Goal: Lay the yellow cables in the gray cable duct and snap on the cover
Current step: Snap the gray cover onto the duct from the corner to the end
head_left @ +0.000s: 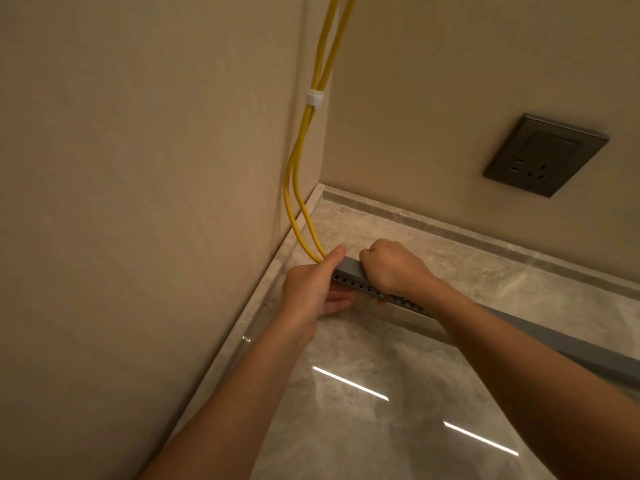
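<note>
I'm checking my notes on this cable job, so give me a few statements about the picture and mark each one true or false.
1. The yellow cables run down the wall to the end of the gray cable duct. True.
2. A white clip holds the cables together. True.
3. Something is plugged into the wall socket. False: nothing is plugged in.
4. The duct is fixed to the wall. False: it stretches across the floor.
5. Only the right hand is on the duct. False: the left hand grips its end too.
</note>
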Tool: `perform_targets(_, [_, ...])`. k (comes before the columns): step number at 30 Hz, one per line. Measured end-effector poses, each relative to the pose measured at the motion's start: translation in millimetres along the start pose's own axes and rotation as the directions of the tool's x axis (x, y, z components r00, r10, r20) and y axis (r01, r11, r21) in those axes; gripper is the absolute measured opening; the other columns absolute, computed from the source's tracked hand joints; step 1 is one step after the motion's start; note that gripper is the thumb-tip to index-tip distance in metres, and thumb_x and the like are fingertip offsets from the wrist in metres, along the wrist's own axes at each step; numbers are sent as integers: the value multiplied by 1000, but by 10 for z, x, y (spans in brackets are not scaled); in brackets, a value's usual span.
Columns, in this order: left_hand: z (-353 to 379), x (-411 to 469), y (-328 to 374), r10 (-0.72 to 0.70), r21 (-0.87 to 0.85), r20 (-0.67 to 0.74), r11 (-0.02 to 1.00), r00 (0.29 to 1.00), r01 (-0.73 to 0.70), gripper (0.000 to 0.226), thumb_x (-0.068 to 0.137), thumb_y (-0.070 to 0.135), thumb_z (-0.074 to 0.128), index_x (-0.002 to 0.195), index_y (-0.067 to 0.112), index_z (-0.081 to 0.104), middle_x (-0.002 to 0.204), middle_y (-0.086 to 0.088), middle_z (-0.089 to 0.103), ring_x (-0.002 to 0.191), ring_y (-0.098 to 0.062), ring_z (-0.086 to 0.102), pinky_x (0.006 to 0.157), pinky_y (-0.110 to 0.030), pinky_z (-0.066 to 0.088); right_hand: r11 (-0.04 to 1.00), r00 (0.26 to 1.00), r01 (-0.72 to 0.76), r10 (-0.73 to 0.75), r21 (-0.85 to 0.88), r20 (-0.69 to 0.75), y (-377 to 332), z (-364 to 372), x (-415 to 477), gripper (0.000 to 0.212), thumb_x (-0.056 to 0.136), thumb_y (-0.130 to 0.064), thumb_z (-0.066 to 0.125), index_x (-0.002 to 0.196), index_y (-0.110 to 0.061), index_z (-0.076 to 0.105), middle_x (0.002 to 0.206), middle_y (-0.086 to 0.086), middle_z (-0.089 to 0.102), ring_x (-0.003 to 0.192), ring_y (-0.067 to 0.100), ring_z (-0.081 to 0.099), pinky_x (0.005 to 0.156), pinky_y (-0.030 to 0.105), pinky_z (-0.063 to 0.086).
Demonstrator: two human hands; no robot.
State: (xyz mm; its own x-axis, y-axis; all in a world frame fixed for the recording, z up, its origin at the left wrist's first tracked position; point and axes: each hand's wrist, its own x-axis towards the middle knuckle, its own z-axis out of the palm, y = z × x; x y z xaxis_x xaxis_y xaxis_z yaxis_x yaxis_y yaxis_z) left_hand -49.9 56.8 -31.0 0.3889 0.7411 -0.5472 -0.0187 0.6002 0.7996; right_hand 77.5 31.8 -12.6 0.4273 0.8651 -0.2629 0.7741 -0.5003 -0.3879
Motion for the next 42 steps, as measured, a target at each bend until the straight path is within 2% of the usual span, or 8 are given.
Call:
perform_targets(7, [73, -3, -10, 151, 69, -146, 987, 978, -142, 25, 81, 32, 67, 67, 12, 65, 62, -7, 69, 38, -11, 60, 36, -16, 43, 1000, 1000, -16, 16, -25, 15, -13, -4, 9, 34, 92, -23, 34, 61, -15, 45, 63, 3, 49, 60, 21, 53, 49, 26, 36])
perform_targets(13, [25, -4, 3, 133, 77, -70, 989, 989, -128, 29, 82, 37, 66, 72, 9, 66, 54, -4, 67, 38, -10, 60, 36, -16, 44, 1000, 1000, 6, -6, 22, 31, -40, -43, -27, 35, 93, -23, 33, 62, -13, 47, 69, 9, 55, 70, 30, 62, 66, 37, 53])
perform_targets(19, [-47, -32, -20, 32, 204, 70, 978, 997, -46, 53, 80, 55, 58, 58, 8, 62, 43, -4, 59, 35, -13, 53, 36, -18, 41, 999, 996, 40, -37, -31, 79, -54, -66, -18, 38, 96, -26, 26, 63, -16, 43, 76, 10, 57, 56, 17, 53, 63, 32, 43])
perform_targets(26, [52, -58, -162, 157, 182, -101, 974, 982, -137, 47, 79, 53, 57, 49, 16, 56, 42, 5, 52, 35, -5, 44, 38, -19, 33, 976, 983, 135, -111, -168, 148, -105, -21, -66, 48, 97, -29, 20, 60, -18, 49, 50, 1, 60, 50, 18, 59, 69, 36, 50])
perform_targets(30, [59, -56, -211, 194, 186, -137, 968, 971, -167, 48, 79, 51, 57, 45, 18, 56, 46, 4, 53, 44, -10, 45, 49, -24, 33, 929, 974, 220, -193, -297, 116, -124, 28, -98, 37, 96, -19, 32, 59, -21, 35, 53, -1, 51, 50, 14, 51, 60, 32, 48])
perform_targets(36, [78, -15, -228, 235, 173, -147, 963, 961, -209, 58, 82, 45, 58, 31, 19, 50, 33, 9, 46, 41, -9, 41, 49, -26, 31, 871, 968, 252, -221, -422, 121, -115, 46, -87, 37, 90, -10, 44, 60, -24, 26, 57, -3, 43, 49, 11, 42, 50, 26, 38])
perform_targets(39, [90, 2, -232, 231, 137, -146, 968, 962, -212, 60, 82, 43, 59, 27, 20, 50, 31, 10, 44, 39, -8, 39, 46, -25, 29, 850, 966, 258, -229, -459, 118, -96, 49, -80, 30, 87, -9, 48, 65, -18, 31, 59, -4, 39, 50, 12, 39, 44, 24, 30])
perform_targets(42, [101, 17, -237, 224, 94, -143, 973, 964, -212, 59, 82, 42, 60, 27, 21, 51, 32, 11, 43, 35, -3, 37, 45, -24, 29, 833, 962, 271, -246, -483, 115, -107, 40, -95, 7, 85, -10, 51, 87, -14, 46, 64, -3, 32, 60, 18, 39, 47, 28, 30])
